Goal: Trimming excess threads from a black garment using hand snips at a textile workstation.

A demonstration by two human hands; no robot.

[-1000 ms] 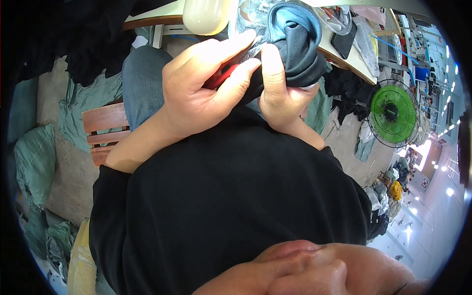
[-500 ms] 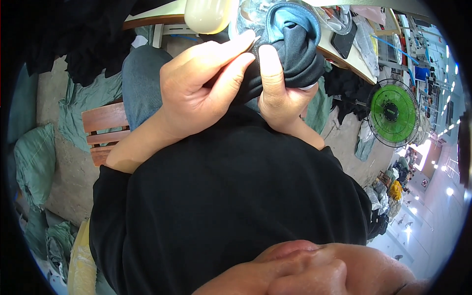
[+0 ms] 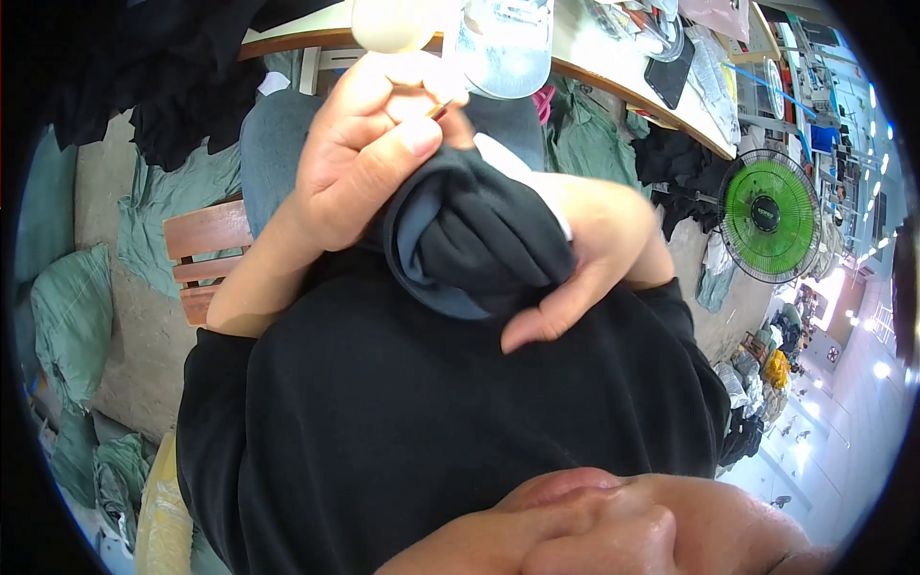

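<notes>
Cloth heaps (image 3: pixel 72 309) (plus a worktable (image 3: pixel 580 46)) show a workshop.

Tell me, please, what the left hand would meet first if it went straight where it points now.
Probably the clear rounded plate at the edge of the table, beyond the left hand toward the upper right; depth is unclear, so it might pass above.

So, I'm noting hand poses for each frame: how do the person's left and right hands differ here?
The left hand has its fingers curled toward its thumb, while the right hand has its thumb stretched out. The left hand is at the upper left of the dark cloth, the right hand at its right side. The left hand's fingers partly show; the right hand's are mostly hidden. Both are bare.
</notes>
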